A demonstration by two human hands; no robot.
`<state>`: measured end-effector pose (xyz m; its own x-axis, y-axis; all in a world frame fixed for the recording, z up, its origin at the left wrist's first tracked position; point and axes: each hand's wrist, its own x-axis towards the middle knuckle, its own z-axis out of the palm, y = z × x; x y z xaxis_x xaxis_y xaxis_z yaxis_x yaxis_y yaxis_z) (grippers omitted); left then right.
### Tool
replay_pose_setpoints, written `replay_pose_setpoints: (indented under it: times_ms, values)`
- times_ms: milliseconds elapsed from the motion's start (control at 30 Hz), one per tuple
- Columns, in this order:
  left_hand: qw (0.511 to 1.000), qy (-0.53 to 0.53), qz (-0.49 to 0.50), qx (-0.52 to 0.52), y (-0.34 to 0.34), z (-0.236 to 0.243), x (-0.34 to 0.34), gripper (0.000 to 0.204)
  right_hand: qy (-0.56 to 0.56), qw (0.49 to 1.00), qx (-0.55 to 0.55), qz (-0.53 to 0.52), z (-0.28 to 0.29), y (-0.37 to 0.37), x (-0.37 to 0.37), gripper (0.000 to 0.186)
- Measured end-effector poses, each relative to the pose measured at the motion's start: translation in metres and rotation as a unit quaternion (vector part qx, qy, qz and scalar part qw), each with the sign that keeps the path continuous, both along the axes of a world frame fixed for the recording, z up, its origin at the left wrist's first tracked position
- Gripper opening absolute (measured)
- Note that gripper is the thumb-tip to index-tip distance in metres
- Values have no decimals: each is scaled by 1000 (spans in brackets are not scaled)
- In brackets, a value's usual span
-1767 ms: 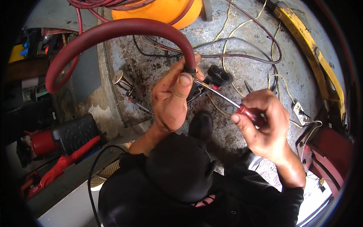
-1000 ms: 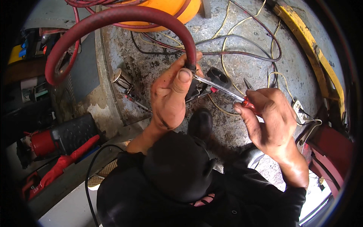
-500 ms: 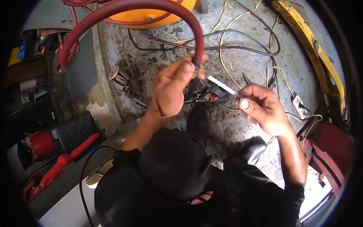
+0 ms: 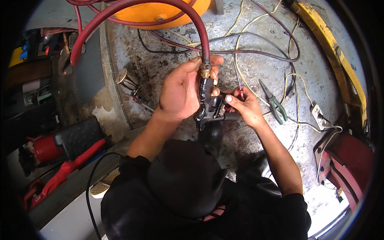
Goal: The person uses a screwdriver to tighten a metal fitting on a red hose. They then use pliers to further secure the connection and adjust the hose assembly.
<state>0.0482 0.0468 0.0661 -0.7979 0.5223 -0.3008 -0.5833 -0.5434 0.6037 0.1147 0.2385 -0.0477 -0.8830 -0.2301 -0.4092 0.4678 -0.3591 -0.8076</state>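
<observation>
My left hand grips a black air tool with a long body, its fingers wrapped round the upper part. A brass fitting joins the tool to a thick red hose, which arches up and to the left. My right hand is beside the tool's lower end, its thumb and fingers closed on what looks like a small screwdriver with a red grip; its thin shaft points away from me. Whether the right fingers also touch the tool, I cannot tell. Green-handled pliers lie on the floor to the right.
Loose cables and hoses cross the floor, and a white power strip lies at the right. A yellow metal beam stands beyond it. An orange rounded tank is at the far side. A metal can stands at the left.
My right hand has moved left and nearer to the tool, uncovering the pliers. The slim bright piece in it now points away from me. The left hand has turned, showing the black tool.
</observation>
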Motion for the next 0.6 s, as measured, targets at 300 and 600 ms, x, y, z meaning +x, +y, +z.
replay_pose_setpoints:
  times_ms: [300,600]
  values:
    - [993,88,-15,-77,13,-21,-14,51,-50,998,21,8,2,9,-9,34]
    - [994,83,-55,48,14,-30,-19,45,-34,999,10,11,-5,11,-9,33]
